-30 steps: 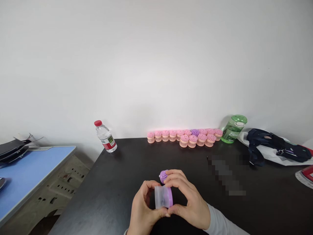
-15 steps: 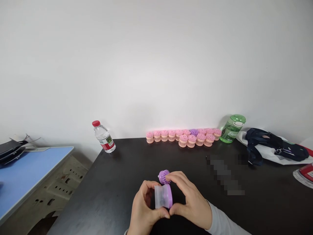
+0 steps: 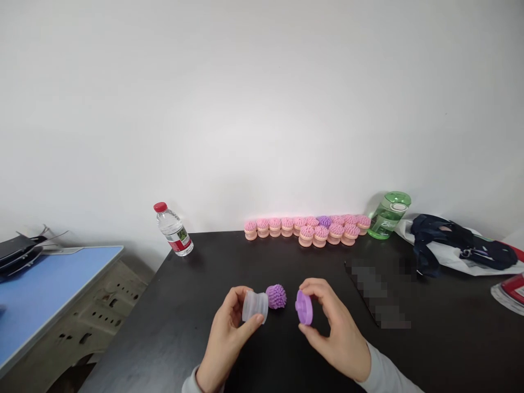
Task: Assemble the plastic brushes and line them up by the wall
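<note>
My left hand (image 3: 234, 327) grips a translucent, waisted plastic cup (image 3: 255, 307) between thumb and fingers, tilted on its side. In my right hand (image 3: 333, 330) a purple round plastic cap (image 3: 304, 308) is pinched at its edge, its inner ribs partly visible. The two pieces are apart. Between them, on the black table, lies a purple bristled brush head (image 3: 276, 296), close to the cup's right side. Toward the wall stand several pink bristled brushes (image 3: 320, 236) in a cluster, with a single purple one (image 3: 325, 221) among them.
A red-capped water bottle (image 3: 175, 229) leans at the table's back left. Back right hold a green bottle (image 3: 388, 215) and a dark strap bag (image 3: 462, 243) on white plastic. A blurred dark flat object (image 3: 374, 295) lies right of my hands. A blue-topped desk (image 3: 53, 295) adjoins on the left.
The purple cap has come off the translucent cup. My right hand has moved right with it, my left hand slightly left with the cup. The brush head's bristles now point right.
</note>
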A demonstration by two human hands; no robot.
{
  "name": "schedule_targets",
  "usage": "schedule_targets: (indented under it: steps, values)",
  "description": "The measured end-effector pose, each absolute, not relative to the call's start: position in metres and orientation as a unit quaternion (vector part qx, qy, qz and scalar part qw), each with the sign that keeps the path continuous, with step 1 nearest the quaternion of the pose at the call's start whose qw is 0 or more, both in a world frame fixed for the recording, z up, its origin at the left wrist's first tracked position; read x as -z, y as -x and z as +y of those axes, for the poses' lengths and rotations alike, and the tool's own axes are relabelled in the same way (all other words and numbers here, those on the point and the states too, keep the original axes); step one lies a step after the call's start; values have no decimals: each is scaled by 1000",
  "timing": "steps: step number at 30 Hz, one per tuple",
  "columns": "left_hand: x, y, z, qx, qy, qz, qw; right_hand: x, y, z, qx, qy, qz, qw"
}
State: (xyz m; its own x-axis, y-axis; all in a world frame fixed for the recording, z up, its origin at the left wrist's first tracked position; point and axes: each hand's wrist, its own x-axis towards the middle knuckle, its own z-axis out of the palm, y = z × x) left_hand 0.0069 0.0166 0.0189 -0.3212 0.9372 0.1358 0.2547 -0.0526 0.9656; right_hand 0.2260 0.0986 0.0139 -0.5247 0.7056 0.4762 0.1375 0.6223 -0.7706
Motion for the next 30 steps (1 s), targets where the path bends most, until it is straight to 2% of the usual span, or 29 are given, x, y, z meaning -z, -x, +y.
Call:
schedule_targets:
  steps: [3, 5, 14, 20, 30]
  values:
    - [-9, 13, 24, -372, -599, 693, 151, 11, -232, 118, -404, 317, -773, 372]
    - [0, 22, 30, -325, -621, 705, 106, 27, -233, 130, -419, 334, -774, 337]
    - [16, 5, 49, -268, -672, 684, 91, 43, -212, 143, -336, 348, -832, 271]
    - [19, -13, 55, -182, -719, 670, -8, 43, -185, 144, -281, 341, -863, 247]
    - [24, 49, 63, -140, -686, 710, -76, 43, -102, 152, -279, 305, -880, 233]
